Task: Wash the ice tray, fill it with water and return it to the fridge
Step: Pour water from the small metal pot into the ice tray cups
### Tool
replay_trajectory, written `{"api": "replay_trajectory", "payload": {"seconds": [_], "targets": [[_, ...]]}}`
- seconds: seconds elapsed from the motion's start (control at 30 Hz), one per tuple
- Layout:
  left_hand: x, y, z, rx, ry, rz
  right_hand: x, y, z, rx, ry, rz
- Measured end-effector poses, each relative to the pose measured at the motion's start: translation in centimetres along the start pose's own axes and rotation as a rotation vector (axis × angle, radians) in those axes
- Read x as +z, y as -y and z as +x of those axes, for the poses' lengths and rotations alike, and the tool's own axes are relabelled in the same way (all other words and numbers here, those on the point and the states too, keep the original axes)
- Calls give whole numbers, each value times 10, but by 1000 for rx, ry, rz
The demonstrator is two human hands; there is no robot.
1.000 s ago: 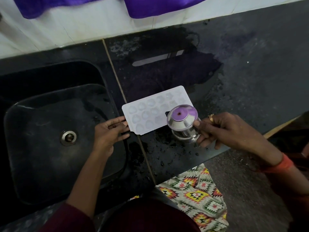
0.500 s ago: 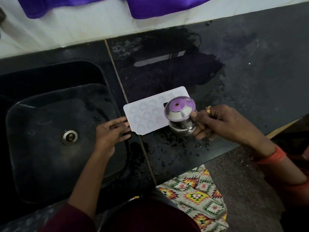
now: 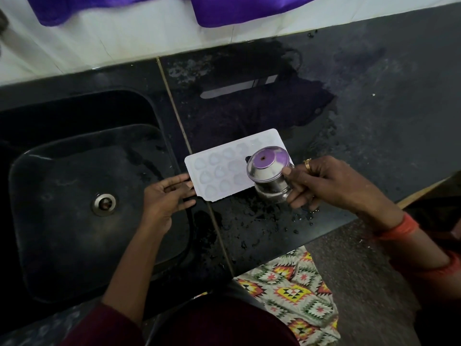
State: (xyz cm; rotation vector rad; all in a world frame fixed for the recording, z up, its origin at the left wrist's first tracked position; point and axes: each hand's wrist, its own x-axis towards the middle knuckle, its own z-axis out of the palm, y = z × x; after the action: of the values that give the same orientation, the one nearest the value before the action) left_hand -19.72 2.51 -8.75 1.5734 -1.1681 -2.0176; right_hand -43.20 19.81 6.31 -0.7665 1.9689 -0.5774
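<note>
A white ice tray [image 3: 222,171] with several rounded moulds lies flat on the black counter [image 3: 374,121], just right of the sink. My left hand [image 3: 166,196] touches its left edge with nearly straight fingers. My right hand [image 3: 321,182] grips a small steel pot [image 3: 268,171] and holds it tilted over the tray's right end, its mouth turned towards the tray. The pot hides the tray's right corner.
A black sink [image 3: 74,208] with a metal drain [image 3: 103,204] is at the left. Water drops and a wet patch lie on the counter around the tray. Purple cloth [image 3: 237,8] hangs on the white wall behind. A patterned cloth [image 3: 294,290] lies on the floor below the counter edge.
My right hand has carried the pot a little up and left over the tray and tilted it more. My left hand stays at the tray's left edge.
</note>
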Motion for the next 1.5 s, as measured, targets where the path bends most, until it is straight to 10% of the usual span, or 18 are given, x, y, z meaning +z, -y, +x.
{"api": "replay_trajectory", "payload": {"seconds": [1.5], "targets": [[0, -1, 2, 2, 3, -5, -3, 18, 5, -35, -92, 97]]}}
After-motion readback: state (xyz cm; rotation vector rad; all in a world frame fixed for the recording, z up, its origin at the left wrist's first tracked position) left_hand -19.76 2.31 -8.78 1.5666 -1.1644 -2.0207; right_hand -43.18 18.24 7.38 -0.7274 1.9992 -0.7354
